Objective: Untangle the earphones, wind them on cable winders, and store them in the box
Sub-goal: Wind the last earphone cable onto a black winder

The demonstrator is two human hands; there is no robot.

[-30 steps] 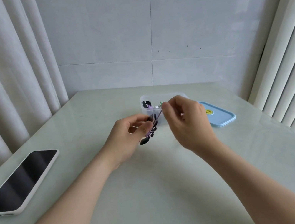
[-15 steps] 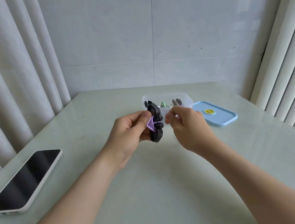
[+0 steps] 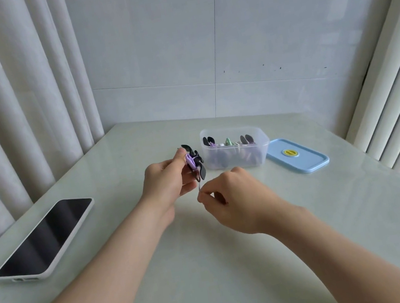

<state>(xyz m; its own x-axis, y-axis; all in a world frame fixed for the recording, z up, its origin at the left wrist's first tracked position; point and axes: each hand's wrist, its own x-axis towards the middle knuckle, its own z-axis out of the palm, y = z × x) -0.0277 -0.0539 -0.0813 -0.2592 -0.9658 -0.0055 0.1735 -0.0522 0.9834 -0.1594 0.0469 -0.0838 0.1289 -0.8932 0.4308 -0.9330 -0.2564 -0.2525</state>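
Your left hand (image 3: 166, 180) grips the black cable winder (image 3: 198, 164), wound with purple earphone cable (image 3: 190, 161), above the tabletop (image 3: 213, 268) just left of the clear box (image 3: 237, 157). Your right hand (image 3: 236, 203) pinches the cable's free end just below the winder. The blue lid (image 3: 297, 155) lies right of the box.

The place looks like a room in a home rather than a workshop or lab. A pale, glossy, stone-look table (image 3: 215, 281) is set into a corner against a wall (image 3: 279, 32) of large white tiles. Long off-white curtains (image 3: 13, 103) hang in soft folds along the left, and more pale pleated drapes (image 3: 397, 105) run down the right. On the table lie everyday household things: a phone (image 3: 46, 237) in a white case near the left, a small clear plastic storage box (image 3: 237, 158) farther off, and its blue lid (image 3: 297, 155) just right of it.
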